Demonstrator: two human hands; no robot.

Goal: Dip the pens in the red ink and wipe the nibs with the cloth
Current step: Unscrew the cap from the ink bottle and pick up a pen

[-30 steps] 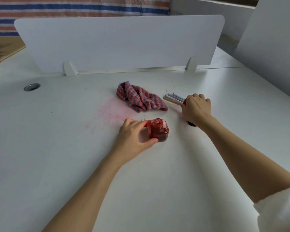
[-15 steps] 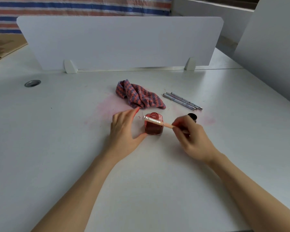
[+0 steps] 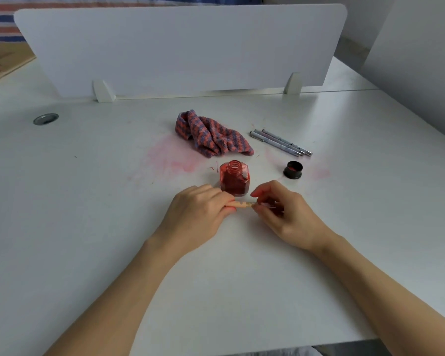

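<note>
An open glass bottle of red ink [image 3: 234,181] stands mid-table. Just in front of it, my left hand [image 3: 196,215] and my right hand [image 3: 283,214] both grip one tan pen [image 3: 242,204], held level between them; its ends are hidden in my fingers. Three grey pens [image 3: 280,142] lie side by side behind and to the right of the bottle. A crumpled red-and-blue striped cloth [image 3: 211,136] lies behind the bottle.
The bottle's black cap [image 3: 293,170] lies upside down to the right of the ink. Pink ink stains [image 3: 172,158] mark the white table. A white divider panel [image 3: 180,47] stands along the back. A metal cable grommet [image 3: 45,118] sits far left.
My right hand lifted the tan pen from the pile and brought it in front of the bottle. My left hand let go of the bottle and took the pen's other end.
</note>
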